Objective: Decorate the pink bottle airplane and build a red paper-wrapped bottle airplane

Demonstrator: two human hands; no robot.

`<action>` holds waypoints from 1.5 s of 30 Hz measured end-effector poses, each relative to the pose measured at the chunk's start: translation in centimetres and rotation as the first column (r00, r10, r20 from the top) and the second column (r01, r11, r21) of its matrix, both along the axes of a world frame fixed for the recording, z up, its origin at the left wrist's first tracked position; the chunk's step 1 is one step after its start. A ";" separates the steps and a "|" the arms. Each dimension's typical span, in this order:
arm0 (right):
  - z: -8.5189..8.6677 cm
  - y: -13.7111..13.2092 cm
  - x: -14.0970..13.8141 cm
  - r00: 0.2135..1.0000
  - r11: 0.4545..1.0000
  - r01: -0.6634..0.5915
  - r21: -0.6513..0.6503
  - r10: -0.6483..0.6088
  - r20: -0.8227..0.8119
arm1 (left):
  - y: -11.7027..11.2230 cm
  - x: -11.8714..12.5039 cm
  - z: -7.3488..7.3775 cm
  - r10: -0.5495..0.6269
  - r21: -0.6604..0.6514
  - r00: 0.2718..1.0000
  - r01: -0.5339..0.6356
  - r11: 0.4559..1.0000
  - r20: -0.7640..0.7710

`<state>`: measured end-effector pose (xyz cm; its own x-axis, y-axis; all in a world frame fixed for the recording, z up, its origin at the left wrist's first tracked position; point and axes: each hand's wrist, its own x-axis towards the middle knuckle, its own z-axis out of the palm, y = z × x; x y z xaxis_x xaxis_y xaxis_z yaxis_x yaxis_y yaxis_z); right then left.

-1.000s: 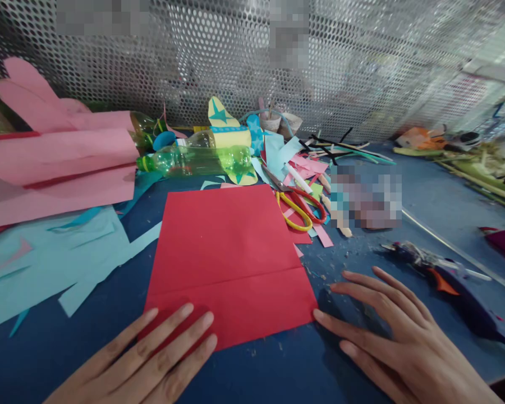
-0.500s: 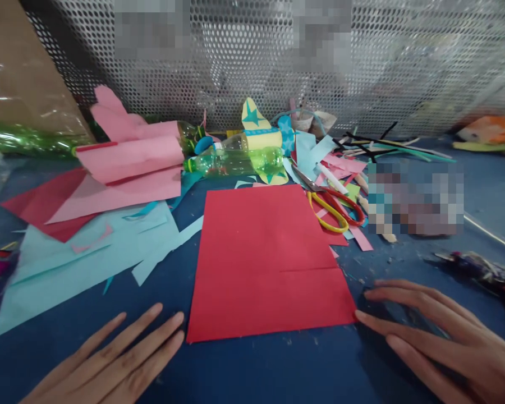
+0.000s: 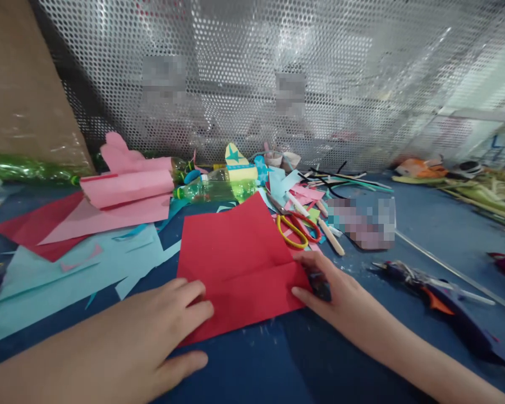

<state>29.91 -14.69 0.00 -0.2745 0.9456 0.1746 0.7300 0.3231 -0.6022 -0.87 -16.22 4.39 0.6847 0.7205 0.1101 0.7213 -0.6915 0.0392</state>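
A red paper sheet (image 3: 235,258) with a crease across it lies on the blue table (image 3: 278,370) in front of me. My left hand (image 3: 151,331) lies flat on its near left corner, fingers stretched out. My right hand (image 3: 332,292) rests at the sheet's right edge, thumb and fingers touching the paper at the crease end, fingers partly curled. Scissors with yellow and red handles (image 3: 297,227) lie just beyond the sheet's far right corner.
Light blue paper offcuts (image 3: 67,269), pink paper (image 3: 126,193) and another red sheet (image 3: 33,227) lie at the left. A green plastic bottle with yellow paper wings (image 3: 219,185) sits at the back. A perforated metal screen (image 3: 278,73) closes the rear. Dark scraps (image 3: 437,292) lie right.
Both hands have moved forward onto the red sheet: the left now covers its near left corner, the right has slid to its right edge. The camera has tilted up slightly.
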 end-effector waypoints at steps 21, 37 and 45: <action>4.5 10.1 -4.7 0.230 0.967 -0.065 -0.247 -0.226 -0.946 | 12.8 8.7 1.7 0.311 -0.603 0.770 0.117 0.789 0.556; 4.3 7.1 -5.6 0.445 0.971 -0.178 -0.159 -0.065 -0.893 | 15.4 10.6 9.0 0.079 -0.240 0.891 0.034 0.970 0.448; 2.8 7.8 -4.9 0.683 0.986 0.016 -0.164 -0.130 -0.719 | 18.0 8.1 8.2 0.252 -0.425 0.689 0.090 0.901 0.680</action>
<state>25.05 -6.93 2.82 -0.0448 0.9860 0.1604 0.0641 0.1631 -0.9845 7.27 1.75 12.56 0.4576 0.8603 0.2248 0.4065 -0.4272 0.8076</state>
